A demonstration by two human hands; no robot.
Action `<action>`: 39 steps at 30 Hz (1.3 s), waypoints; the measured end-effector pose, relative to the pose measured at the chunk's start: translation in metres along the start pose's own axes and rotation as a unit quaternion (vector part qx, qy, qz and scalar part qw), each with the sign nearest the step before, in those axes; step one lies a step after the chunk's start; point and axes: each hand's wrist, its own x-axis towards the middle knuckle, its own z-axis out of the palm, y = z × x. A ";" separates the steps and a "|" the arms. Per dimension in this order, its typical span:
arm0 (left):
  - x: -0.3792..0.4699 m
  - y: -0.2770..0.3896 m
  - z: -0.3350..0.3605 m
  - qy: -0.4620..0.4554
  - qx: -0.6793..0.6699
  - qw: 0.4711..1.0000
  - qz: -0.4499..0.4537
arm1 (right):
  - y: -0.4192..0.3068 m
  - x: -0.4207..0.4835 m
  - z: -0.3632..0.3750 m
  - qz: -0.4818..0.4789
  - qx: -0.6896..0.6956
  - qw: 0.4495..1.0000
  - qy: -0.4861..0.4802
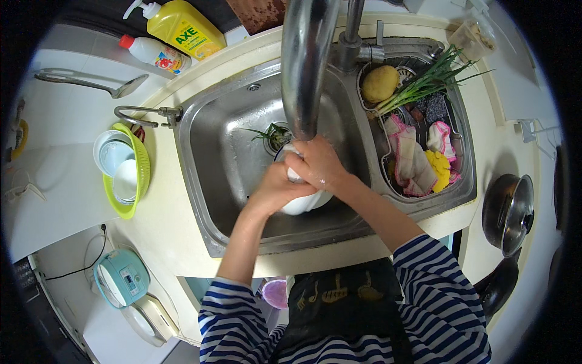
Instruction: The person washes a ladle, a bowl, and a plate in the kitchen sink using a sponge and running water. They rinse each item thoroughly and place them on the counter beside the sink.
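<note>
Over the large basin of a stainless steel sink [218, 182], my left hand [279, 184] and my right hand [318, 166] meet around a wet white item, perhaps a cloth [293, 175]; its kind is partly hidden by the fingers. Beneath them is a white bowl [302, 204], mostly covered by both hands; whether a finger grips it cannot be seen. The metal faucet [307, 82] comes down right above my right hand. Green scallion scraps [272, 135] lie at the drain beyond my hands.
At right, the small basin's wire rack holds a potato [380, 84], scallions [416, 84] and pink-edged cloths [411, 159]. A lidded pot [507, 214] stands farther right. Bowls fill a green basket [144, 168] at left, below a small curved tap [141, 109]. Bottles [186, 32] stand behind the sink.
</note>
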 end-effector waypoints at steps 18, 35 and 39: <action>0.015 -0.014 0.035 0.350 -0.555 0.752 0.073 | -0.047 -0.007 0.007 0.335 0.735 0.544 0.229; 0.046 -0.019 0.060 0.358 -0.593 0.717 0.078 | -0.048 -0.012 0.017 0.318 0.362 0.840 0.249; 0.040 -0.015 0.061 0.383 -0.529 0.754 0.071 | -0.066 -0.014 0.011 0.288 0.300 0.862 0.290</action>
